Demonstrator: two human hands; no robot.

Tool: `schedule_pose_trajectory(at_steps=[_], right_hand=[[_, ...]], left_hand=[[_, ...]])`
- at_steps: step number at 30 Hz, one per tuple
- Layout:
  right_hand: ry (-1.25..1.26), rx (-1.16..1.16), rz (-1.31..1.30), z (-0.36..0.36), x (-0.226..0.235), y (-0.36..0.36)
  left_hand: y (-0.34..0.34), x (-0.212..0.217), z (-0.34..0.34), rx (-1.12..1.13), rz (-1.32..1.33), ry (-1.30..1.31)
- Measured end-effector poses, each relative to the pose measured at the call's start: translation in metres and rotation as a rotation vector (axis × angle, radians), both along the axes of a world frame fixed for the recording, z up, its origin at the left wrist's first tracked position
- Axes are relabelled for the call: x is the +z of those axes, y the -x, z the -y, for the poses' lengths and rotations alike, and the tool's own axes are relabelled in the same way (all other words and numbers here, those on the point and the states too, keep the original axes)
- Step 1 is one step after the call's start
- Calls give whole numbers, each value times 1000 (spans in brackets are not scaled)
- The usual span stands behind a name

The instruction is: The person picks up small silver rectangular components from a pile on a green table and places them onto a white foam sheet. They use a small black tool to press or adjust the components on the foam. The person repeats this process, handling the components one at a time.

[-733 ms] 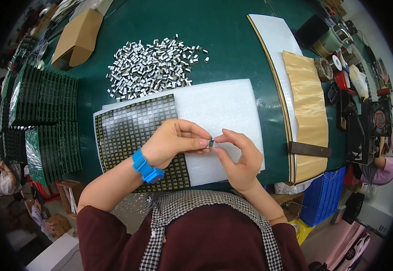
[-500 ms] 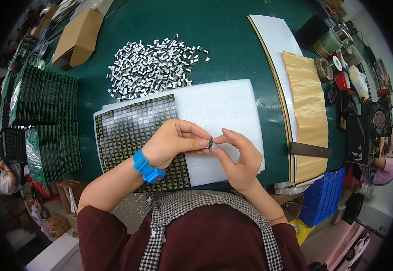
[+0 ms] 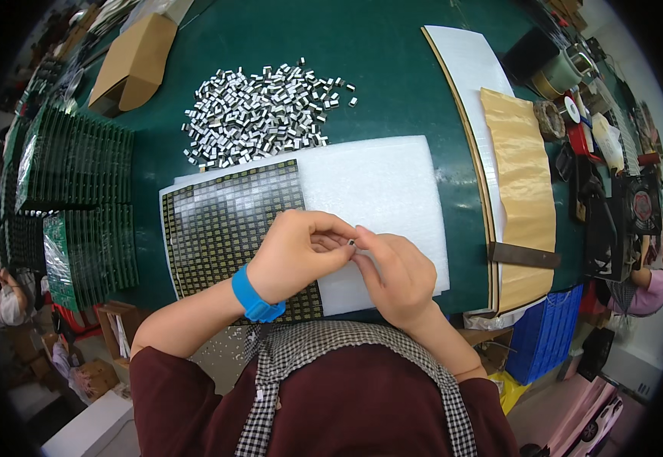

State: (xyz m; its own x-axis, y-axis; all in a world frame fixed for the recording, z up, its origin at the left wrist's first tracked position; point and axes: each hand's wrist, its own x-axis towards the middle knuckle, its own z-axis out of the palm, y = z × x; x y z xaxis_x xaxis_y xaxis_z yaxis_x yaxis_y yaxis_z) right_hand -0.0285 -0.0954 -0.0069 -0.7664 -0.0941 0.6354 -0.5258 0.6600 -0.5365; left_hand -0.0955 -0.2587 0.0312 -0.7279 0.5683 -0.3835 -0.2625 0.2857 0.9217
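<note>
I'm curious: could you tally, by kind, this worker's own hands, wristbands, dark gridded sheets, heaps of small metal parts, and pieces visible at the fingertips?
Hands: 2, the left hand and right hand
Blue wristband: 1
Dark gridded sheet: 1
Heap of small metal parts: 1, its pieces too jumbled to count
Small piece at the fingertips: 1
Total: 6

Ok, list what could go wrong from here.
The small part is pinched in the left hand, with the right hand close against it; it might slip onto the white foam sheet.
The blue wristband is over the dark patterned sheet and could brush it.
The loose pile lies by the foam's far edge; a bump might scatter it.
</note>
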Motion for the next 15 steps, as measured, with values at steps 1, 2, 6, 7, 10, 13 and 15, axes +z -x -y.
schedule_pose_trajectory(at_steps=[1,2,6,7,10,13,15], right_hand=[[-12,24,2,1,0,0],[-23,48,4,1,0,0],[51,97,59,2,-2,-1],[183,102,155,2,-3,-3],[546,75,427,0,-4,-6],[773,25,601,0,-2,-4],[828,45,635,-3,-1,-2]], left_hand=[[-1,0,0,-16,-56,40],[-2,3,0,-51,-138,94],[1,5,4,-114,-136,121],[4,3,7,-108,-52,83],[25,2,15,-52,46,-7],[57,-7,26,76,-740,342],[73,-16,30,90,-959,342]])
